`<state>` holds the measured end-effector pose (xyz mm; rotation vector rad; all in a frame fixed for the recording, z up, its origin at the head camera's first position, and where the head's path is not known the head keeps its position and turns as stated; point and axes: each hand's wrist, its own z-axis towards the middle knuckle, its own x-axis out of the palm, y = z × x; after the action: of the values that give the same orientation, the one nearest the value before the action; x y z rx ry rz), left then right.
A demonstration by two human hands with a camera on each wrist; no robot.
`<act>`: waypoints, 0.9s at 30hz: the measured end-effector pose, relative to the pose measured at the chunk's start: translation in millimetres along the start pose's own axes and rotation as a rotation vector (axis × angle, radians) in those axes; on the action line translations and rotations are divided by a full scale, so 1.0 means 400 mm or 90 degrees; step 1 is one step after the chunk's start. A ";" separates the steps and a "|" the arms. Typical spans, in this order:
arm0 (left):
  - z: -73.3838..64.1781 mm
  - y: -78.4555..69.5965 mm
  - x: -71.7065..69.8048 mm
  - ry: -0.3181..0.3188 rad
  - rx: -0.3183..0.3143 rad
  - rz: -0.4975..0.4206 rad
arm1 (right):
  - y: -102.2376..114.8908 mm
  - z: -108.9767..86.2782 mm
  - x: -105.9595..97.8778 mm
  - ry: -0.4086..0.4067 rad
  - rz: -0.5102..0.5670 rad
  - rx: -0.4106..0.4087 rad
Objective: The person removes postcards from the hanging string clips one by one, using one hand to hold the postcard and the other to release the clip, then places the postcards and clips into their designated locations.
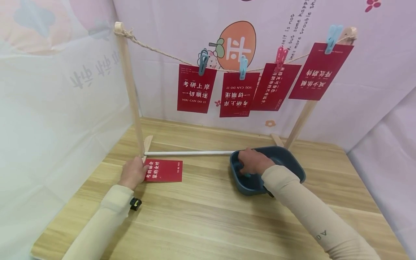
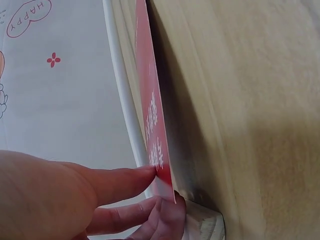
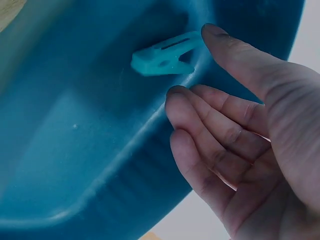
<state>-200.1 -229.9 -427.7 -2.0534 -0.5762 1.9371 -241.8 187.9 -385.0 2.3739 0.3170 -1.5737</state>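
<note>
My left hand [image 1: 132,173] pinches the left end of a red card [image 1: 169,171] with white writing. In the left wrist view the card [image 2: 148,80] is held between thumb and fingers, tilted above the tabletop. My right hand [image 1: 255,161] reaches into a dark blue plastic basin [image 1: 294,159]. A single teal clothespin [image 3: 162,59] lies inside, seen in the right wrist view. The right thumb is at the tip of one clothespin handle; whether it touches cannot be told. The other fingers are loosely bent below the clothespin, apart from it.
A twine line [image 1: 156,50] runs between two wooden posts [image 1: 130,83]. Several red cards [image 1: 196,88] hang from it by clothespins [image 1: 243,67]. A white rod [image 1: 191,153] joins the posts low down, behind the card and basin. Printed cloth [image 1: 162,21] encloses the wooden table [image 1: 195,224].
</note>
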 end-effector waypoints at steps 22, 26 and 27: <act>-0.013 -0.015 -0.020 -0.011 0.016 -0.027 | -0.026 -0.036 -0.033 -0.020 0.037 -0.010; -0.016 -0.020 -0.025 -0.027 0.031 -0.039 | -0.030 -0.042 -0.039 -0.019 0.046 -0.016; -0.016 -0.023 -0.027 -0.031 0.034 -0.045 | -0.031 -0.045 -0.042 -0.020 0.047 -0.018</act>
<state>-195.2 -226.3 -413.3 -1.9328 -0.5918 1.9452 -236.8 205.2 -364.4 2.3099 0.2403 -1.5614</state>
